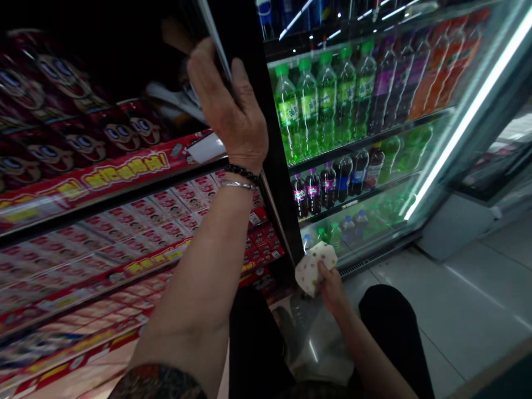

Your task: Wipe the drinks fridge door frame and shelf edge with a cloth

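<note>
My left hand point(233, 111) reaches up to a dark upright panel point(245, 33) between the shelves and the drinks cooler. Its thumb and fingers straddle the panel's silver metal edge point(214, 27), closed around it; the fingertips are partly hidden. Low down in front of me, my right hand point(332, 288) pinches a crumpled white cloth point(310, 271) with small dark spots. The cloth is beside the foot of the panel, near the cooler's lower corner. Whether it touches either one, I cannot tell.
The lit drinks cooler point(353, 127) holds rows of green, purple and orange bottles. On the left, shelves carry cartoon-faced packs point(62, 77) and red-and-white boxes point(137, 216). My knees point(390, 310) are bent above the tiled floor point(477, 299). A grey-white cabinet point(453, 221) stands at right.
</note>
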Motion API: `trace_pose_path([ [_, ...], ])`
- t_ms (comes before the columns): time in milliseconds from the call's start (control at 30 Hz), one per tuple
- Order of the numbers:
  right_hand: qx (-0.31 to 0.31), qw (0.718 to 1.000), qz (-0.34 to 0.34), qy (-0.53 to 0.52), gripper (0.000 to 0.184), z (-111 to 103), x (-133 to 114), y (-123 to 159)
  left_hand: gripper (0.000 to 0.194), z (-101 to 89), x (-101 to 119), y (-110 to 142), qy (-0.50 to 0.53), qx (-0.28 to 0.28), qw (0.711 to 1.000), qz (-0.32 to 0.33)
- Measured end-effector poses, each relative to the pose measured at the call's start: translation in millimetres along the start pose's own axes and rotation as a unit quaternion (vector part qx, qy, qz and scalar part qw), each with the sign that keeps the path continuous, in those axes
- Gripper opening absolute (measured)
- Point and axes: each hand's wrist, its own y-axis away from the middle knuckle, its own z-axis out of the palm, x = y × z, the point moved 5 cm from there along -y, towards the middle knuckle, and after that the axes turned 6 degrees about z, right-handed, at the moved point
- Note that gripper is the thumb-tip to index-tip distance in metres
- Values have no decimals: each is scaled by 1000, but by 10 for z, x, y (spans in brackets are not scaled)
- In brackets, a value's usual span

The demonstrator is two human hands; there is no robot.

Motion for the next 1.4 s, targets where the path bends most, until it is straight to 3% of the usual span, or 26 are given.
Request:
trace_pose_path([
  [100,-27,992,72,-100,60,-56,-503,253,44,-377,500,-16,41,-111,992,-41],
  [167,-18,984,105,-141,62,-127,-764,435,47,-746,881,175,43,-160,984,-69],
  [267,-12,980,117,-159,63,-201,-1029,679,44,-1317,1435,879,86,-244,952,-163],
  [333,-31,979,121,-159,63,-177,-1118,814,43,-1692,1762,1526,128,-298,899,-295],
  [400,-66,980,130,-133,63,-101,-1140,923,50,-2053,2073,2160,172,-327,810,-456],
  [433,-90,981,135,-106,62,-50,-1127,965,56,-2205,2237,2434,216,-330,749,-533],
  [500,-134,981,136,-21,62,43,-1061,1016,64,-2441,2559,2894,318,-303,570,-694],
  [567,-152,979,110,83,62,99,-973,1009,74,-2594,2775,3137,380,-235,439,-779],
  [600,-149,976,91,129,63,116,-931,989,78,-2642,2818,3201,392,-208,406,-799],
  [633,-139,974,72,165,64,129,-897,962,81,-2677,2815,3234,391,-192,399,-807],
  [733,-119,971,31,206,65,210,-879,897,75,-2715,2617,3158,359,-195,448,-795],
  [833,-117,969,-4,218,66,392,-1094,886,51,-2620,2277,2780,345,-216,520,-751],
  [900,-109,963,-52,243,67,572,-1396,877,39,-2481,2001,2409,317,-227,589,-708],
  [967,-81,946,-136,282,62,793,-1780,833,38,-2332,1705,2043,223,-211,684,-662],
  [1033,-36,911,-255,322,48,1039,-2152,749,50,-2221,1491,1765,86,-154,775,-607],
  [1100,11,861,-364,354,36,1266,-2399,635,60,-2107,1456,1657,21,-99,821,-561],
  [1167,32,829,-413,376,34,1414,-2468,492,63,-1941,1559,1729,99,-107,821,-551],
  [1267,-4,842,-362,399,40,1366,-2304,295,66,-1750,1812,1982,270,-178,767,-553],
  [1333,-65,867,-300,393,49,1110,-2078,260,69,-1712,1895,2171,292,-207,749,-558],
  [1400,-95,881,-253,389,58,676,-1813,308,72,-1682,1908,2380,266,-222,746,-568],
])
